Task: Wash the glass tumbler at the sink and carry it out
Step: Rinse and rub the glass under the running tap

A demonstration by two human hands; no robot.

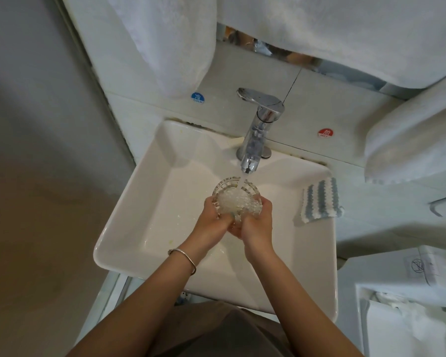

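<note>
Two hands cup the glass tumbler over the white rectangular sink: our left hand and right hand wrap its ribbed, cut-glass sides, fingers closed around it. Water streams from the chrome faucet into its mouth, foaming white. We wear a thin silver bangle on the left wrist. One knitted blue-and-white striped cloth drapes the sink's right rim.

White tiled wall; white towels hanging; grey floor.
</note>
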